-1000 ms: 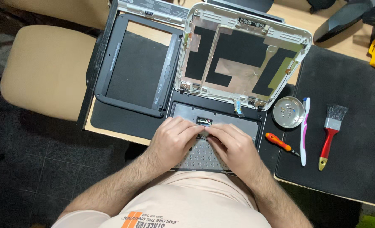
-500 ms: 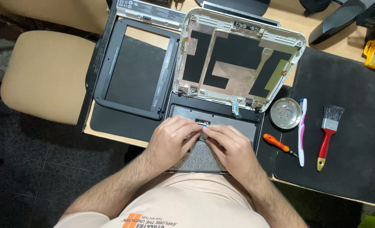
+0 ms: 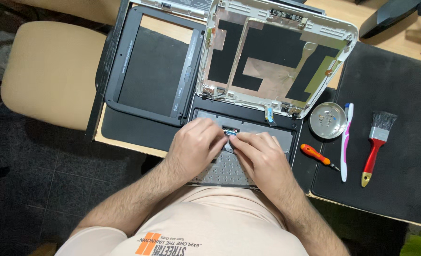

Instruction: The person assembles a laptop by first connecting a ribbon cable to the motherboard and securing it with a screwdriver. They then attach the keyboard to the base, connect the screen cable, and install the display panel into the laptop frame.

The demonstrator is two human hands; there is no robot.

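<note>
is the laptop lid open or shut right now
Open. The laptop lid is swung back from the base, its bare inner shell facing up with no screen in it, while the left hand and right hand work at the base.

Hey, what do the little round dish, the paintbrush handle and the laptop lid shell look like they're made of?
The round dish looks like bare metal: silvery, reflective. The paintbrush handle seems glossy red painted wood or plastic, with a gold tip; hard to tell which. The lid shell appears to be pale plastic, lined inside with coppery foil and matte black sheets.
</note>
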